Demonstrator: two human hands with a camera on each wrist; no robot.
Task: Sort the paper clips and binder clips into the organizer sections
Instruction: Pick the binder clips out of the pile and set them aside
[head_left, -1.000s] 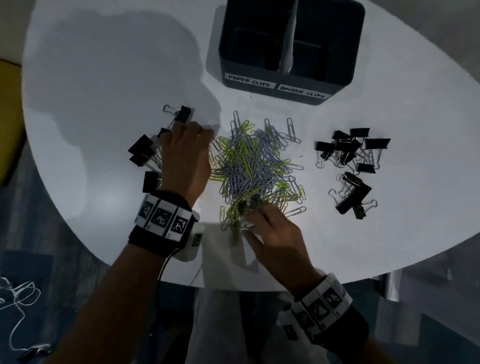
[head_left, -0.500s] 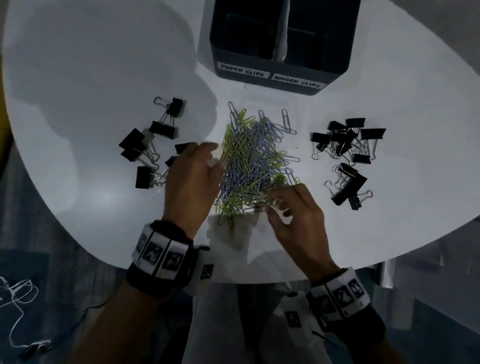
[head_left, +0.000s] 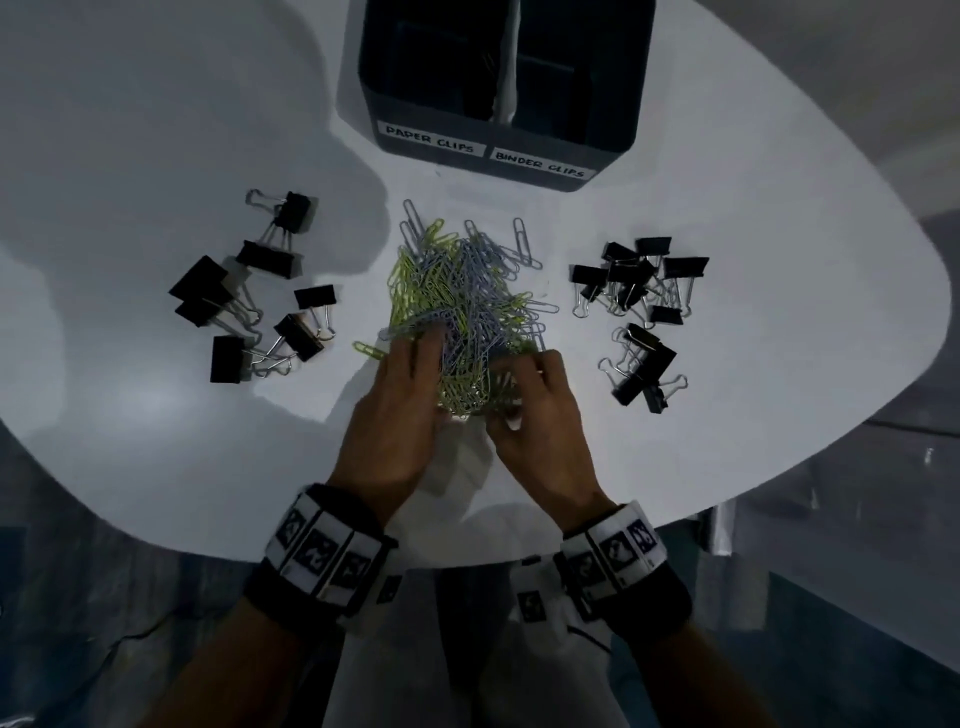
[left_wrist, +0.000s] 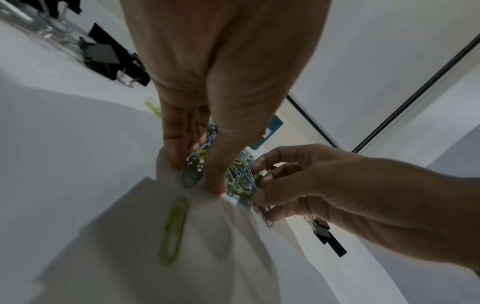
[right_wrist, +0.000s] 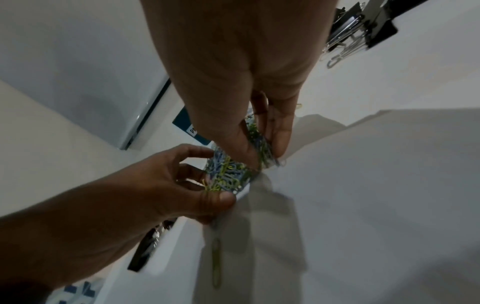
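A heap of green and blue paper clips (head_left: 462, 306) lies mid-table. My left hand (head_left: 415, 358) and right hand (head_left: 524, 374) close on its near end from either side. In the left wrist view my left thumb and fingers (left_wrist: 179, 158) curl round a bunch of the paper clips (left_wrist: 241, 179). My right hand (right_wrist: 265, 156) pinches the same bunch (right_wrist: 228, 172) from the other side. One green paper clip (left_wrist: 174, 230) lies loose near me. Black binder clips sit in a left group (head_left: 249, 296) and a right group (head_left: 639, 291). The dark organizer (head_left: 613, 104) stands behind, labelled PAPER CLIPS and BINDER CLIPS.
The round white table (head_left: 156, 441) ends close to my wrists. More binder clips (head_left: 644, 374) lie just right of my right hand. A white divider (head_left: 506, 62) splits the organizer into left and right sections.
Both hands have come together at the near end of the heap. The left hand left the binder clips on the left, and the paper clips are now bunched tighter between the hands.
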